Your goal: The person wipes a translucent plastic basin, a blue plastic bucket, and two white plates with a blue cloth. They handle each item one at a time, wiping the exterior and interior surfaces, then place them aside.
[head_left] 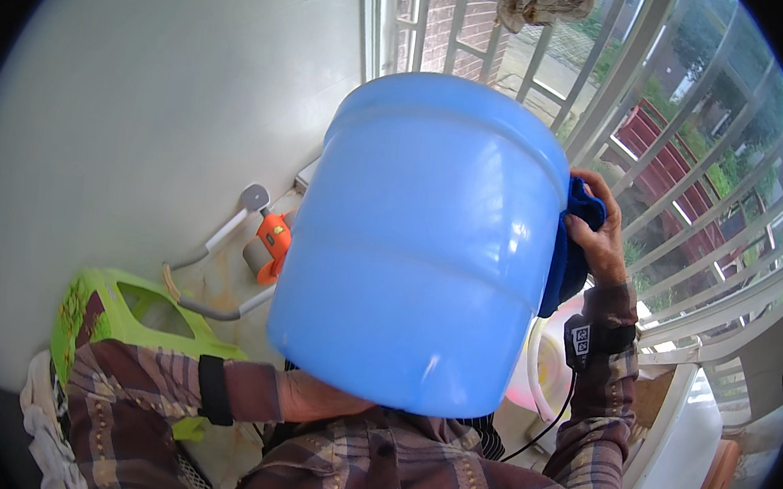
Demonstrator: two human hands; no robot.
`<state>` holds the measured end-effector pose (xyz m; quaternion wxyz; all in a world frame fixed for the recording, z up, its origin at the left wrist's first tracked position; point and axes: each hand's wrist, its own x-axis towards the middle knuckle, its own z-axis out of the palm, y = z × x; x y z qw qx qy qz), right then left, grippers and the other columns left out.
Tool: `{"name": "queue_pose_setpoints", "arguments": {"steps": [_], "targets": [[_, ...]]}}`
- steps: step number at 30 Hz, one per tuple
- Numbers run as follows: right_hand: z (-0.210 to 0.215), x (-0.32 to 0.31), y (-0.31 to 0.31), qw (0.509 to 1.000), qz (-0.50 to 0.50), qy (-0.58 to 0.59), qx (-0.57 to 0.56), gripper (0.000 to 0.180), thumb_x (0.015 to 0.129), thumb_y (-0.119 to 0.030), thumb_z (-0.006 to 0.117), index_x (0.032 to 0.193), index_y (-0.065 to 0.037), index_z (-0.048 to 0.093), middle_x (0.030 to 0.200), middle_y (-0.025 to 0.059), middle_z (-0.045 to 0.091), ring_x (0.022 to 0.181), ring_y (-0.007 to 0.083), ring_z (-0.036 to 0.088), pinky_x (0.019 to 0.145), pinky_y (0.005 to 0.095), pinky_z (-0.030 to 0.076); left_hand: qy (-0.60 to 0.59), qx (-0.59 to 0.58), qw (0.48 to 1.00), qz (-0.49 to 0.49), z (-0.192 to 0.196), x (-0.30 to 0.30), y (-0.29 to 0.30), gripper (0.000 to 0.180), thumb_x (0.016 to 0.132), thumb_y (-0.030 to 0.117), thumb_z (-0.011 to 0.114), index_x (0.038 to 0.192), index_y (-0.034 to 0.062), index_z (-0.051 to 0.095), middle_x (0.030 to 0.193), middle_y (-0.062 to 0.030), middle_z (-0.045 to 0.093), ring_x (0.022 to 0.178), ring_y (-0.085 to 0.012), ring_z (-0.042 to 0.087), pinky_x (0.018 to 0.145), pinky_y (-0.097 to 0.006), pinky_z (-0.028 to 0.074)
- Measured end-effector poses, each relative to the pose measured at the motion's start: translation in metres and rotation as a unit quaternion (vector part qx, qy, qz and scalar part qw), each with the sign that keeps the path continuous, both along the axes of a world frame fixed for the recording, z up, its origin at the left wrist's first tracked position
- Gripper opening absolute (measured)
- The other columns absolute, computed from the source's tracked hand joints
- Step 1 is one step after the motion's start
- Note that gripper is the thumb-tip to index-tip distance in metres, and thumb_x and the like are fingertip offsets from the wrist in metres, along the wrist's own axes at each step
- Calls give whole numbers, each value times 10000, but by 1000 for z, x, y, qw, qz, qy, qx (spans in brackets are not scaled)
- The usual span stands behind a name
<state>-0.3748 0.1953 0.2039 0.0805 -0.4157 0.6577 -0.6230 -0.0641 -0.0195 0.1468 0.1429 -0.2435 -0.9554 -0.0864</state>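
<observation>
right in front of my chest is the big blue tub (424, 247), and it hides most of what is behind it. it has a band around its far end and a line around its middle. i can't tell which end is open.

my right hand (600, 235) is at the tub's right side. its fingers are bent around a dark blue cloth (572, 270), with the thumb close to them, and the cloth is up against the tub. my left hand (333, 400) is at the tub's near edge, on the left. the tub covers those fingers, so i can't tell how far open they are or how they hold on.

left of the tub, an orange and gray thing (273, 239) sits by a bent gray tube (215, 237). nearer to me on that side is a green stool (147, 321). past them is a pale wall (171, 104).

just right of the tub, a bit of a pink thing (520, 392) peeks out. more to the right is a white thing with flat sides (687, 429). past the tub's far end are window bars (628, 70), with a crumpled bundle (545, 2) by them.
</observation>
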Motion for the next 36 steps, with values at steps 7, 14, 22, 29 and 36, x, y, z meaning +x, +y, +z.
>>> {"name": "queue_pose_setpoints", "arguments": {"steps": [7, 14, 22, 29, 36], "targets": [[-16, -9, 8, 997, -44, -61, -5, 485, 731, -154, 672, 1200, -77, 574, 1019, 37, 613, 910, 144, 589, 869, 284, 475, 111, -281, 952, -50, 11, 17, -1, 351, 891, 167, 487, 1228, 97, 558, 1173, -137, 594, 1041, -234, 580, 910, -380, 462], [-36, -12, 14, 995, -73, -67, -27, 518, 698, -148, 691, 1198, -88, 571, 1012, 33, 624, 930, 150, 600, 878, 311, 493, 228, 241, 933, 142, 56, 11, -103, 376, 938, 278, 461, 1235, 66, 553, 1224, -135, 561, 1109, -226, 551, 950, -438, 428], [-71, -2, 13, 988, -110, -81, -66, 488, 752, -35, 634, 1230, -99, 556, 1014, 29, 599, 925, 129, 571, 863, 292, 471, -176, 735, 650, 80, 14, -108, -136, 735, 958, 564, 401, 1440, 17, 306, 1410, -169, 412, 1286, -282, 420, 1063, -372, 349], [-84, -16, -10, 987, -147, 10, 68, 467, 816, -203, 677, 1228, -35, 535, 1034, 117, 644, 971, 191, 595, 880, 328, 474, 41, 426, 888, 166, 62, -57, -91, 633, 906, 474, 585, 1287, -14, 453, 1217, -138, 534, 1052, -212, 556, 859, -319, 457], [-93, -36, -56, 997, -39, -32, 58, 522, 848, -326, 701, 1303, -144, 520, 1175, 173, 605, 1081, 266, 590, 921, 432, 486, 261, 250, 916, 174, 91, -84, -158, 1044, 650, 769, 631, 1324, -4, 435, 1323, -170, 472, 1253, -300, 448, 1032, -454, 365]]}}
